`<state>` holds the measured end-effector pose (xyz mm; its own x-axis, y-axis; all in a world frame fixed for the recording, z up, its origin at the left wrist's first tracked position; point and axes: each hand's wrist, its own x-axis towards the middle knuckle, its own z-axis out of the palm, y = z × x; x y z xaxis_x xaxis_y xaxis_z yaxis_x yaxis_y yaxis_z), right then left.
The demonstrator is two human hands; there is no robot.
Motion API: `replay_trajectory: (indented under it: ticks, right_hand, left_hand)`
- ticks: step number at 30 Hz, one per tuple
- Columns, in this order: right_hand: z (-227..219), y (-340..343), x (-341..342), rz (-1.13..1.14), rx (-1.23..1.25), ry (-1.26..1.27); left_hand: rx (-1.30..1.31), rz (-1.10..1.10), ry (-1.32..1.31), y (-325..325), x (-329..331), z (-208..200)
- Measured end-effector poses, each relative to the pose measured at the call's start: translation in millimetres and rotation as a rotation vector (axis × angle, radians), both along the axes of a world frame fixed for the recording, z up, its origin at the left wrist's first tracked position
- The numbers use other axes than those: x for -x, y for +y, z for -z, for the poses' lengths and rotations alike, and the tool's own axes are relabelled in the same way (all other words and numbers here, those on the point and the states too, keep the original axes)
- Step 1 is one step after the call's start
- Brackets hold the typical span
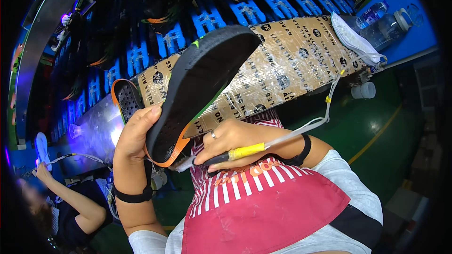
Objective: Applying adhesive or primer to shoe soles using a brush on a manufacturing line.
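My left hand (135, 131) is closed around the heel end of a black shoe sole (200, 73) with an orange and green edge. The sole is tilted up, its toe pointing away to the right. My right hand (230, 140), wearing a ring, grips a brush (247, 151) with a dark handle, yellow tape and a pale tube running from its end. The pale bristles (185, 163) are at the orange heel rim; whether they touch it is hard to tell. A second black sole with an orange edge (127, 98) lies left of my left hand.
Printed cardboard (287, 73) covers the bench ahead. Beyond it runs a rack line with blue holders (207, 21). A white sole-shaped piece (353, 38), bottles (388, 28) and a plastic cup (363, 90) are at the right. At the left, a co-worker's hand (44, 173) holds a pale sole.
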<state>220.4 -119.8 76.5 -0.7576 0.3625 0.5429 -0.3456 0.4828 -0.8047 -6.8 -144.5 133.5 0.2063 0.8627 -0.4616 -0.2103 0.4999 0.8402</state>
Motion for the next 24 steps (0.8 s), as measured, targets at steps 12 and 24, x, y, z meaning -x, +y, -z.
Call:
replay_trajectory:
  ticks: [12,24]
  right_hand:
    - [1,4,-2,0.017,0.044,-0.005]
    - [13,9,3,0.087,0.122,0.014]
  left_hand:
    - [0.096,0.113,0.221,8,-1,-5]
    - [0.087,0.041,0.176,8,-9,-2]
